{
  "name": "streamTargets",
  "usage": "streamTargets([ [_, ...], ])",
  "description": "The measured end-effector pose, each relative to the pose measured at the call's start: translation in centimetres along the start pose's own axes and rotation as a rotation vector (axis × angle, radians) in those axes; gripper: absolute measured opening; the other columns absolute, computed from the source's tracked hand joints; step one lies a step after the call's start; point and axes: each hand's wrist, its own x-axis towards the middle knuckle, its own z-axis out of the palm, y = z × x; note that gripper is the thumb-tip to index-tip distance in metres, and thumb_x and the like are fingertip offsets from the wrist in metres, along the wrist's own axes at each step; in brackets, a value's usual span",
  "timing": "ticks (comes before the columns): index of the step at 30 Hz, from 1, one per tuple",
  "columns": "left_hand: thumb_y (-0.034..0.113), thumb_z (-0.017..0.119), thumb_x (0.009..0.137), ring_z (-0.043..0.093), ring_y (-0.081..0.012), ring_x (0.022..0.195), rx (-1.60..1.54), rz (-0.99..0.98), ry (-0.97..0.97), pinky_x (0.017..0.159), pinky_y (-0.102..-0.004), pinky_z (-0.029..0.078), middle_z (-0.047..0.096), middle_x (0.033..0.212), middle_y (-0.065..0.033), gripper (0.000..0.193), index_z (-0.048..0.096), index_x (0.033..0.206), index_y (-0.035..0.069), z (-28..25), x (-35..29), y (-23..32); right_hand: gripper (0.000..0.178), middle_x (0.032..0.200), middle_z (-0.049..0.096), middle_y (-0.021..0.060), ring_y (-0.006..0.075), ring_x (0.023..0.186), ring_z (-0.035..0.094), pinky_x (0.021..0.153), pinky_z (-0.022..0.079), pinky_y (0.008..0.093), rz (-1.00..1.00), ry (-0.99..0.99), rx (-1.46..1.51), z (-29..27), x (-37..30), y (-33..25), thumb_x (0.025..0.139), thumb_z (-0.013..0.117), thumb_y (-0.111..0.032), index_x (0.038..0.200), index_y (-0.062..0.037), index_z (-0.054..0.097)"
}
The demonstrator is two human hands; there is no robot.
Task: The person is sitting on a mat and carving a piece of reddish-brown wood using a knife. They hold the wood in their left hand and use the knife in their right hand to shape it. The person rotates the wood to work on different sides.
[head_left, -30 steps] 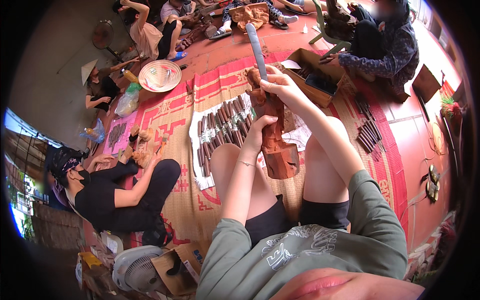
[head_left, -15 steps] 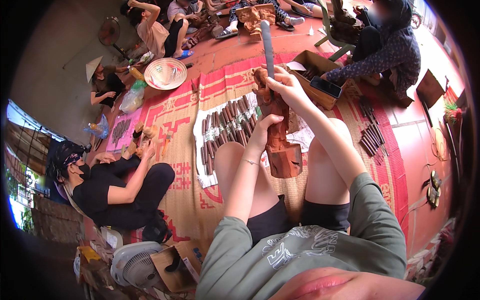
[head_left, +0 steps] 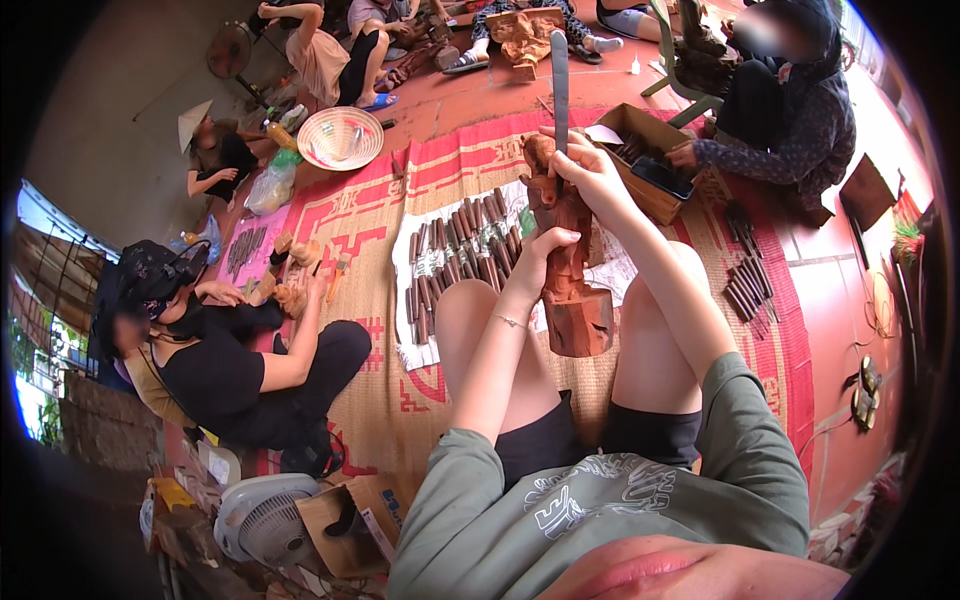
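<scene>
A reddish-brown wood carving (head_left: 580, 325) stands tilted between my knees, its uncut block base toward me and its carved figure upward. My left hand (head_left: 543, 265) is closed round the carving's middle, thumb across its front. Against the figure's upper part my right hand (head_left: 592, 180) grips a long flat grey file (head_left: 560, 90), whose blade points away from me. The file's lower end is hidden by fingers and wood. Beyond my left knee, several wooden-handled carving tools (head_left: 455, 245) lie in rows on a white cloth (head_left: 418, 352).
A red-and-tan mat (head_left: 370, 310) covers the floor. At left a person in black (head_left: 250, 360) holds a light wood piece. A cardboard box (head_left: 655, 195) with a phone on its edge stands ahead right, beside another person. More tools (head_left: 748, 285) lie right of my knee.
The file has swung slightly and its tip now leans less to the left. Both hands keep their hold. The person at left has bent the head lower.
</scene>
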Motion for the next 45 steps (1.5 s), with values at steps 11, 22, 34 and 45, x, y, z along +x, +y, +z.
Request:
streamTargets([
  [11, 0.018, 0.057, 0.074, 0.055, -0.0113, 0.06, 0.012, 0.069, -0.033, 0.059, -0.0228, 0.045, 0.056, 0.068, -0.0033, 0.016, 0.056, 0.078, 0.003, 1.5, -1.1, 1.4, 0.027, 0.132, 0.036, 0.0054, 0.0153, 0.078, 0.061, 0.065, 0.05, 0.0277, -0.042, -0.06, -0.017, -0.7, -0.1, -0.2, 0.089, 0.053, -0.017, 0.078, 0.0069, 0.057],
  [22, 0.017, 0.059, 0.073, 0.055, -0.0095, 0.067, 0.022, 0.051, -0.003, 0.065, -0.0216, 0.045, 0.057, 0.074, -0.0029, 0.022, 0.056, 0.087, 0.001, 0.9, -1.0, 1.4, 0.03, 0.126, 0.041, 0.0043, 0.0127, 0.076, 0.059, 0.067, 0.049, 0.0263, 0.015, -0.05, 0.055, -0.1, -0.1, -0.1, 0.088, 0.054, -0.019, 0.089, 0.0108, 0.058],
  [34, 0.021, 0.054, 0.076, 0.057, -0.0132, 0.066, -0.044, 0.022, 0.006, 0.065, -0.0251, 0.049, 0.058, 0.075, -0.0057, 0.019, 0.056, 0.079, 0.002, 0.7, -0.8, 0.8, 0.03, 0.12, 0.047, 0.0024, 0.008, 0.084, 0.054, 0.069, 0.042, 0.0228, -0.004, -0.08, -0.086, -0.9, 0.2, 0.1, 0.088, 0.053, -0.023, 0.084, 0.0063, 0.06],
  [45, 0.018, 0.057, 0.072, 0.051, -0.0085, 0.065, 0.052, 0.047, 0.002, 0.064, -0.0213, 0.041, 0.053, 0.071, -0.0004, 0.02, 0.055, 0.085, 0.003, 1.6, -1.8, 2.4, 0.028, 0.129, 0.044, 0.0052, 0.0115, 0.1, 0.047, 0.083, 0.039, 0.0273, -0.043, -0.062, -0.141, -0.1, 0.1, -0.4, 0.087, 0.052, -0.022, 0.072, 0.001, 0.057],
])
